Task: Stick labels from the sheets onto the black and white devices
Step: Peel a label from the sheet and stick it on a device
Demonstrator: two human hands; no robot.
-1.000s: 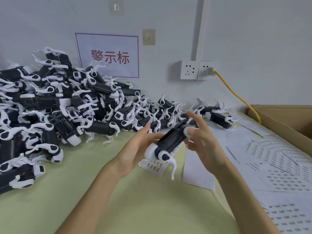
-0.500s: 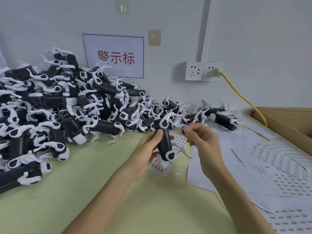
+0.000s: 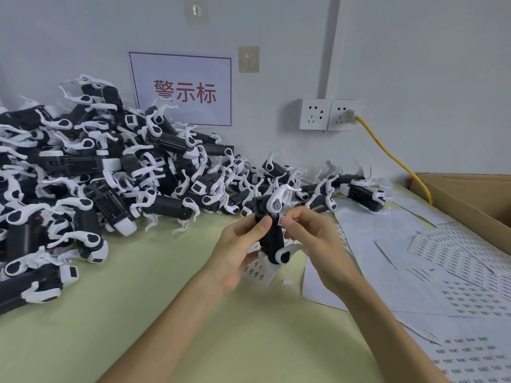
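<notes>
I hold one black and white device (image 3: 272, 233) upright above the green table. My left hand (image 3: 240, 250) grips its black body from the left, thumb on the front. My right hand (image 3: 309, 236) pinches a small white label (image 3: 279, 221) against the device's right side. A small label sheet (image 3: 258, 270) lies on the table under the device. More label sheets (image 3: 448, 261) are spread on the right. A big heap of the same devices (image 3: 91, 175) fills the left and back.
The green table (image 3: 166, 313) runs toward me. An open cardboard box (image 3: 470, 200) stands at the far right. A yellow cable (image 3: 392, 156) runs from the wall socket (image 3: 327, 114) down behind the box. A red-lettered sign (image 3: 182, 89) hangs on the wall.
The device has been turned from lying slanted to standing upright in my left hand. My right hand let go of its end and now presses a label to its side.
</notes>
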